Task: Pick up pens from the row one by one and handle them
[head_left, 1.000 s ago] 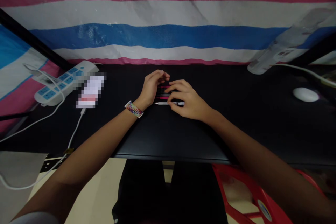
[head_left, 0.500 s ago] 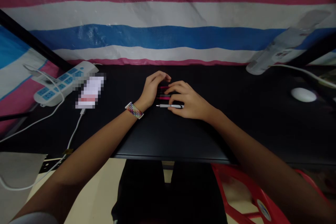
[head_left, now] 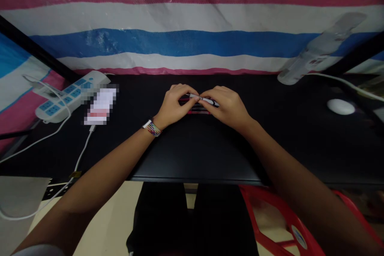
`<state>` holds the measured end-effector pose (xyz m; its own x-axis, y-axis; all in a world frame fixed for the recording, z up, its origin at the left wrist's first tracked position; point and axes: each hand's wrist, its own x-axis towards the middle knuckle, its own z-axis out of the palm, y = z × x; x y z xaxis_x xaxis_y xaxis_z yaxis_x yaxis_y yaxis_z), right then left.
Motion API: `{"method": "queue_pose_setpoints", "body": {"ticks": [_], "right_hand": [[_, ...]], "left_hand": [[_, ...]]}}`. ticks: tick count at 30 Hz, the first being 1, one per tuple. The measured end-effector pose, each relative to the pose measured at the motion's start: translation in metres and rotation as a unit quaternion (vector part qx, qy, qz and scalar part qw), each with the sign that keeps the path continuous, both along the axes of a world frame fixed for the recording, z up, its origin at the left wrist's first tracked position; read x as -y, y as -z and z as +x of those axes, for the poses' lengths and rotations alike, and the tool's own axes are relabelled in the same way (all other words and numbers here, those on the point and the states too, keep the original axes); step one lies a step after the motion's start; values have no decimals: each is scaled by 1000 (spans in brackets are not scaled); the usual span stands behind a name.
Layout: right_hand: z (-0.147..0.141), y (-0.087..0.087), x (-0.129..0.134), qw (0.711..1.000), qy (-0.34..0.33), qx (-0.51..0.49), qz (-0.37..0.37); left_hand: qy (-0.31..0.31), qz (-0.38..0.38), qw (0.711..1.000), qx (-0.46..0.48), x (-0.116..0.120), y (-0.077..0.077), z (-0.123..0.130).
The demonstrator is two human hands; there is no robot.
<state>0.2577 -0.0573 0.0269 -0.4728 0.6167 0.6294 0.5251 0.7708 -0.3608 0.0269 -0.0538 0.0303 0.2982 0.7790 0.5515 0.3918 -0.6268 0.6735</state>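
Observation:
A white pen (head_left: pixel 211 101) with dark trim is held level just above the desk by both hands. My left hand (head_left: pixel 175 103) pinches its left end between thumb and fingers. My right hand (head_left: pixel 230 105) is closed on the other end, so the two sets of fingertips almost meet. Under and between the hands, several pens (head_left: pixel 198 111) with pink-red and dark parts lie side by side on the black desk (head_left: pixel 195 152). The fingers partly cover them.
On the left are a white power strip (head_left: pixel 72 95), a blurred-out phone (head_left: pixel 101 106) and its white charging cable (head_left: pixel 82 149). To the right stand a clear cylindrical container (head_left: pixel 312 58) and a white mouse (head_left: pixel 341 106). A red stool (head_left: pixel 279 216) is below the desk edge.
The white pen has been lifted from the near side of the row and moved away from me over the other pens. My left hand has joined the right on it.

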Motion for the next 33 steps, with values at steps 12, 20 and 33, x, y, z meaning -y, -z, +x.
{"method": "queue_pose_setpoints", "body": {"ticks": [12, 20, 33], "right_hand": [[5, -5, -12, 908, -1, -301, -292], [5, 3, -21, 861, -35, -357, -360], [1, 10, -22, 842, -24, -386, -376]], "left_hand": [[-51, -56, 991, 110, -10, 3, -4], [-61, -67, 987, 129, -18, 9, -10], [-30, -103, 971, 212, -23, 9, -11]]}}
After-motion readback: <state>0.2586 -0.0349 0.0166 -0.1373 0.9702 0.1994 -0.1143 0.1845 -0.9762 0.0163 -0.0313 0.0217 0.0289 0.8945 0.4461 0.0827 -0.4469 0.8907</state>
